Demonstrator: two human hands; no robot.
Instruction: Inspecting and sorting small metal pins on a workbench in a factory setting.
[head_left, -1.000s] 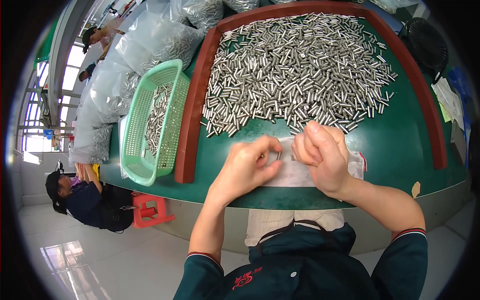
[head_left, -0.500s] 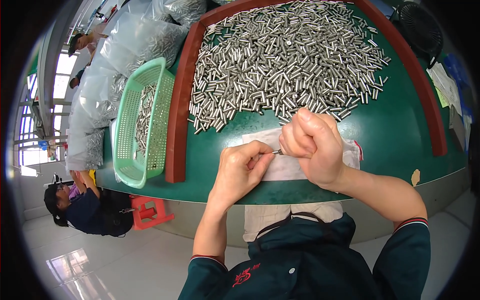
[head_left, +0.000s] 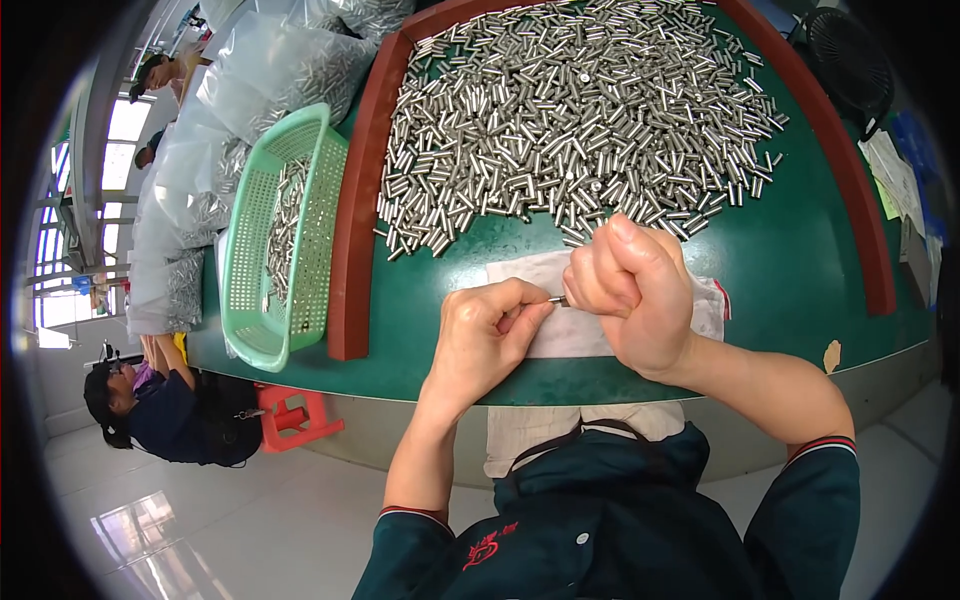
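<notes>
My left hand [head_left: 478, 335] pinches one end of a small metal pin [head_left: 557, 299] between thumb and forefinger. Its other end meets the curled fingers of my right hand [head_left: 640, 300], which is closed in a fist with the thumb on top; whatever lies inside that fist is hidden. Both hands are over a whitish cloth [head_left: 570, 338] with a red edge mark, spread on the green tabletop [head_left: 430, 335]. Just beyond them spreads a large heap of short, shiny metal pins [head_left: 560, 130].
Reddish-brown bars [head_left: 352, 250] frame the heap. On the left stand a green plastic basket [head_left: 240, 290] holding pins and several clear bags [head_left: 250, 75] of metal parts. A black fan [head_left: 848, 65] is at far right. Another person [head_left: 165, 415] sits near a red stool [head_left: 315, 425].
The view has shifted slightly. Both hands keep nearly the same pose, with the metal pin still between them.
</notes>
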